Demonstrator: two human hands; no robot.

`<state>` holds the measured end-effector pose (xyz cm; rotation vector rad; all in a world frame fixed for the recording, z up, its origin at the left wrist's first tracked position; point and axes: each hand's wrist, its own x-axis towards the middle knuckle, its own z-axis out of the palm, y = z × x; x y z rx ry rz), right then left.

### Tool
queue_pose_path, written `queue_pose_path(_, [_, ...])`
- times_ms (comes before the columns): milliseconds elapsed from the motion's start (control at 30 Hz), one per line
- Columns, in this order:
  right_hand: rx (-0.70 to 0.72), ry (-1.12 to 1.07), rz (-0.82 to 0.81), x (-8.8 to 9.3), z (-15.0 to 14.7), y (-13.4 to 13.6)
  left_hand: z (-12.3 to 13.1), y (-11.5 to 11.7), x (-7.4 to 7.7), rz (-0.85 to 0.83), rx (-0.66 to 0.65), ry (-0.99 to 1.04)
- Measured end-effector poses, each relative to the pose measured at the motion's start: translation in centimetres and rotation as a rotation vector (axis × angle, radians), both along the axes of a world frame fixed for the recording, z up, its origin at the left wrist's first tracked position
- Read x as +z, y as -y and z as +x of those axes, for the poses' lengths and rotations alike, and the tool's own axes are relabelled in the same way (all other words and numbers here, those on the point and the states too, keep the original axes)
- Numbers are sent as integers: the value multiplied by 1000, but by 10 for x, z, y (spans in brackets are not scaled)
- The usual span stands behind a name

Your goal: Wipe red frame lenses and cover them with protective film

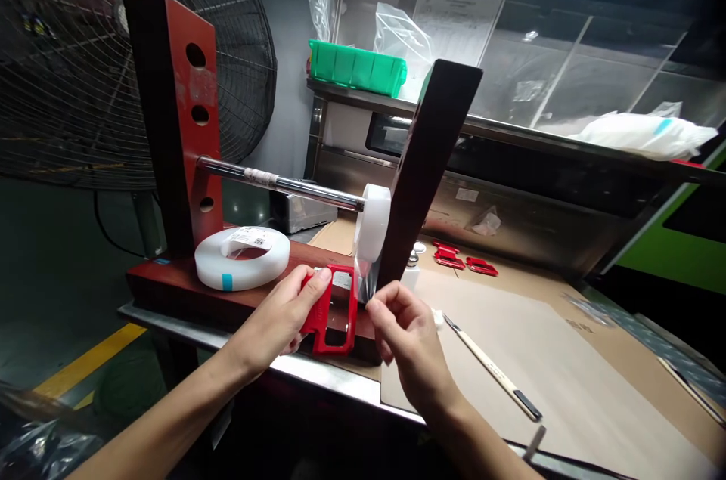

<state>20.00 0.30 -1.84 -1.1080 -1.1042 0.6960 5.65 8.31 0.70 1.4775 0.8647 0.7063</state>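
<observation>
Gripping a red plastic frame (334, 314) in the left hand (277, 321), with the fingers (318, 277) curled around its upper edge. Pinching a strip of clear film (363, 280) in the right hand (405, 336), with the fingertips (371, 306) pressed together at its lower edge. Holding the frame upright just beside the film, probably to keep the two lined up while the strip hangs taut.

Just beyond, a white film roll (373, 223) sitting on a steel rod (277, 181), the strip hanging from its underside. Running out from a red upright (181, 87) toward a dark upright (425, 155), the rod seemingly mounted to let the roll turn freely. Lying flat on the wooden base (187, 291), a second white roll (241, 259) with a printed label, apparently kept within reach.

On the paper-covered worktop (595, 389), a long-handled craft knife (493, 366), then three small red parts (465, 264), likely grouped for easy picking. Farther off, a green plastic crate (357, 68) on a steel shelf (510, 131), and a large wire-guarded fan (141, 64) behind the stand.
</observation>
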Motion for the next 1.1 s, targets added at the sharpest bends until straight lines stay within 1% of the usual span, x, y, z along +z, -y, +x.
queue_pose_path(133, [-2,108,-60,-8,-6,19,7,0,2,39,-78,5])
queue_pose_path(233, [-19,165,-98,-13,-6,28,11,1,3,68,-122,-12])
queue_pose_path(433, [17,166,-114,-20,-3,34,17,5,7,228,-97,-29])
queue_pose_path(567, [22,169,-122,-21,-2,35,17,6,8,297,-103,-64])
queue_pose_path(800, [6,201,-133,-21,-2,36,17,10,11,310,-101,-69])
queue_pose_path(1100, [-6,219,-131,-21,-2,37,17,7,6,333,-80,-40])
